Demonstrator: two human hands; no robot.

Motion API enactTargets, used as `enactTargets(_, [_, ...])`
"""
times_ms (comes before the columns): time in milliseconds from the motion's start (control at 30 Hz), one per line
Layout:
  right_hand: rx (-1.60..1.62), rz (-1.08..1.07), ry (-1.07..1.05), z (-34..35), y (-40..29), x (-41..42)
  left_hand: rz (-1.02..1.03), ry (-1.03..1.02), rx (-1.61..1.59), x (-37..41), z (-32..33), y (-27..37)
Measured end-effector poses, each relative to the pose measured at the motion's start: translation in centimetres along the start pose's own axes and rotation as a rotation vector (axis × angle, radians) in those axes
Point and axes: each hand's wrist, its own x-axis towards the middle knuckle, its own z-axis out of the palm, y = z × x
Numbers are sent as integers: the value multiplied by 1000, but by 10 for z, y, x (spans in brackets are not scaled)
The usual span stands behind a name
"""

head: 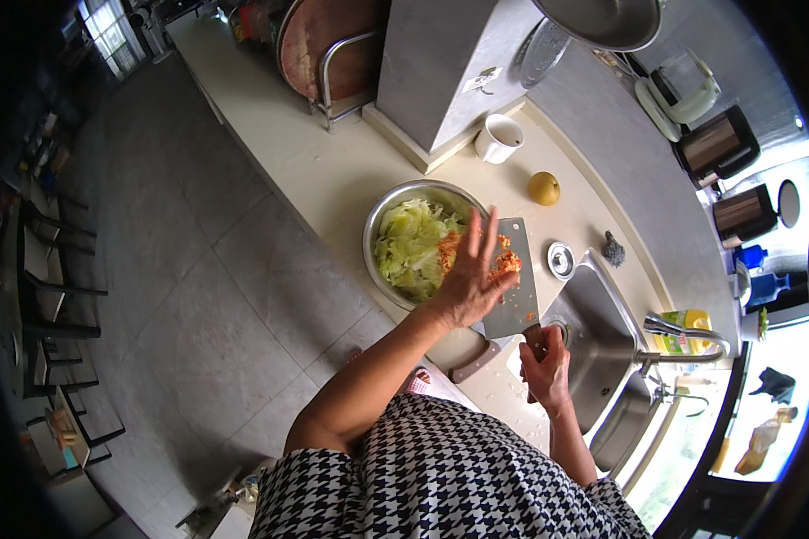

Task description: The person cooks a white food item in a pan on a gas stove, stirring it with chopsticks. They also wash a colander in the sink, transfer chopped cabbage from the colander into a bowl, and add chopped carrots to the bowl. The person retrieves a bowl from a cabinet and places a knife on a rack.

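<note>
My right hand (546, 364) grips the dark wooden handle of a cleaver (522, 303). Its broad blade lies flat over the right rim of a stainless steel bowl (369, 232). Chopped orange-red bits (505, 264) sit on the blade, and more of them lie in the bowl on pale green cut cabbage-like leaves (408, 249). Fingers spread, my left hand (472, 286) hovers over or touches the blade and the bits; exact contact is hidden. Below the blade, a brownish riveted handle (475, 364), apparently of another knife, lies on the counter.
A sink (586, 323) with a faucet (687, 333) is at right. Near it are a metal drain strainer (561, 261), a scouring pad (613, 249), a yellow round fruit (544, 188) and a white mug (499, 139). A grey pillar (431, 74) and racked round boards (334, 50) stand beyond.
</note>
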Motion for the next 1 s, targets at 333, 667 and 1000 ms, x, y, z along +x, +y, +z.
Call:
enactTargets(333, [-46, -12, -5, -28, 56, 67, -155, 346, -183, 17, -31, -25])
enactTargets(667, [11, -10, -74, -34, 125, 165, -456, 385, -675, 18, -43, -13])
enactTargets(1000, [-831, -160, -17, -22, 117, 173, -448, 602, -1192, 0, -41, -8])
